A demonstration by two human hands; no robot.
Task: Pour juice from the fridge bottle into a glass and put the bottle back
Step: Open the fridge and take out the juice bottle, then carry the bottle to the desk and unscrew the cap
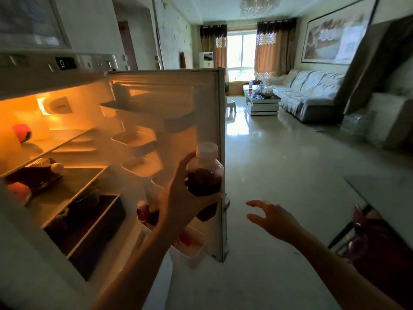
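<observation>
I see the juice bottle (205,175), white-capped and holding dark red juice, upright in front of the open fridge door (169,121), above its lower door shelf. My left hand (185,198) is clamped around its body. My right hand (273,220) hangs empty, fingers spread, just right of the door's edge over the pale floor (279,166). The lit fridge shelves (67,142) lie to the left.

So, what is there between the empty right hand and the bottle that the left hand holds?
In the head view, the edge of the open fridge door and bare floor separate the right hand from the bottle in the left hand.
</observation>
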